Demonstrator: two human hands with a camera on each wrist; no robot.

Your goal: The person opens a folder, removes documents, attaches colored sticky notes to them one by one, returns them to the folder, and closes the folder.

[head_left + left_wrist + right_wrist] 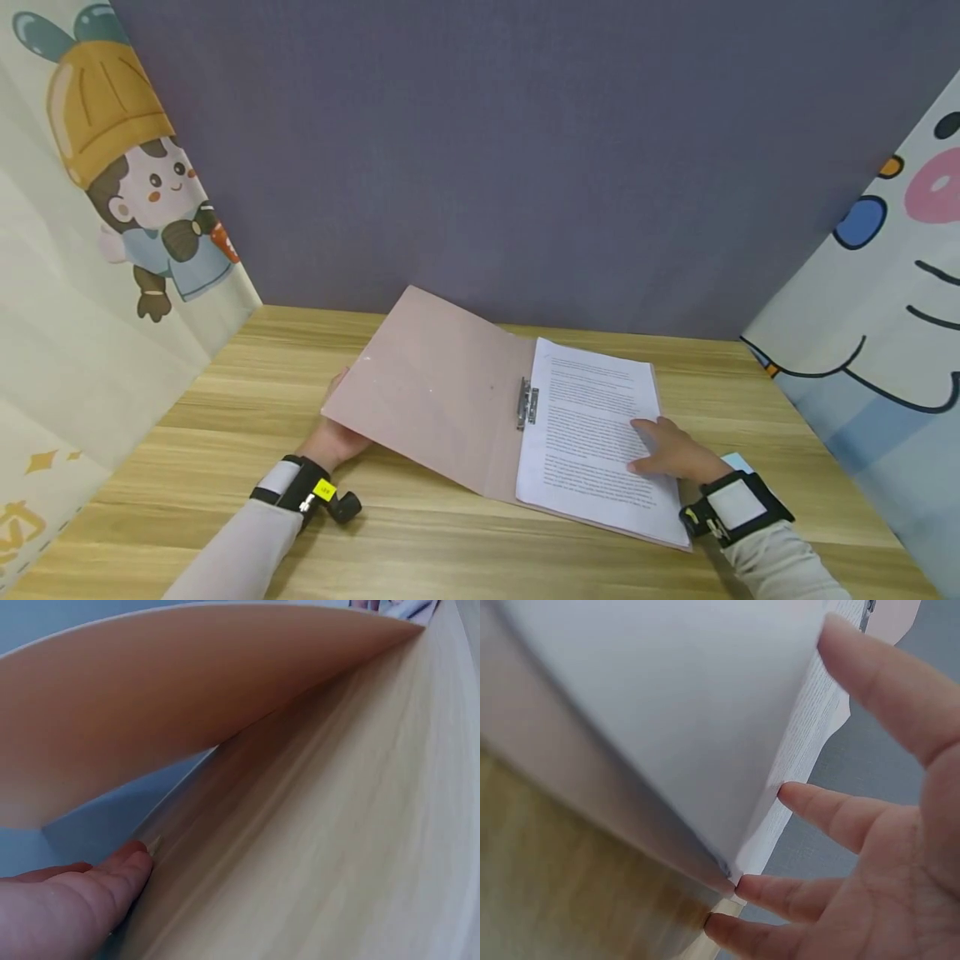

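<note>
Open pale-pink cardboard folder [501,417], printed white paper stack [581,433] lying long axis near-to-far beneath right hand [671,450], fingers spread at its right edge, raised cover [420,383] tilted above nearer left hand [337,442], fingers loosely extended, rests on wood-grain tabletop [427,542].

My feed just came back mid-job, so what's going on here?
A folder lies open on the table. A person's left hand is under its raised cover, and the right hand, fingers spread, touches the papers near their right edge. A metal clip sits at the papers' left edge; I can't tell whether it is fastened.
</note>
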